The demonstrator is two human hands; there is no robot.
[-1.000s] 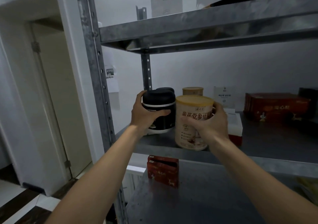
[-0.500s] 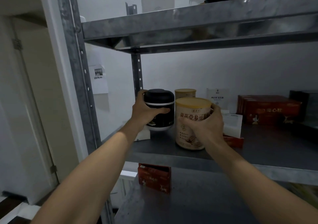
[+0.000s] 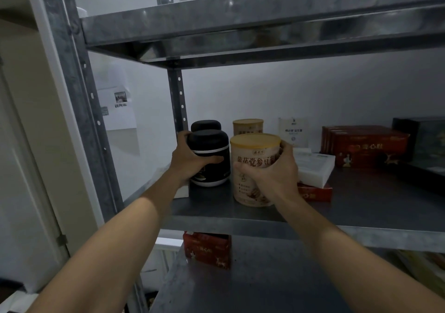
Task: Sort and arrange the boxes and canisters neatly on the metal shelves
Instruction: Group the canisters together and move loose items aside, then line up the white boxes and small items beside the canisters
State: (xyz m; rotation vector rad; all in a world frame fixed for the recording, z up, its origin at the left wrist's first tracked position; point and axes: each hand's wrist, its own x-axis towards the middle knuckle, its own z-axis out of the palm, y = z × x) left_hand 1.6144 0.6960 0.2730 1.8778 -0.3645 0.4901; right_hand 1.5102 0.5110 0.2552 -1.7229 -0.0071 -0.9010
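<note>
My left hand [image 3: 190, 161] grips a black canister [image 3: 212, 149] with a white band, standing at the left end of the middle metal shelf [image 3: 361, 206]. My right hand [image 3: 272, 173] grips a cream canister [image 3: 252, 166] with a tan lid, right beside the black one. Behind them stand a second black canister [image 3: 206, 125] and a second cream canister [image 3: 248, 126]. Both held canisters look upright, with their bases on or just at the shelf.
A white box [image 3: 313, 168] lies on a flat red box [image 3: 315, 192] to the right of my right hand. Red boxes [image 3: 363, 146] and a dark box [image 3: 423, 141] sit further right. Another red box [image 3: 207, 250] rests on the lower shelf. The upper shelf [image 3: 265, 23] hangs overhead.
Both hands have pushed the two canisters a little further back onto the shelf. The camera has shifted right and closer to the shelf.
</note>
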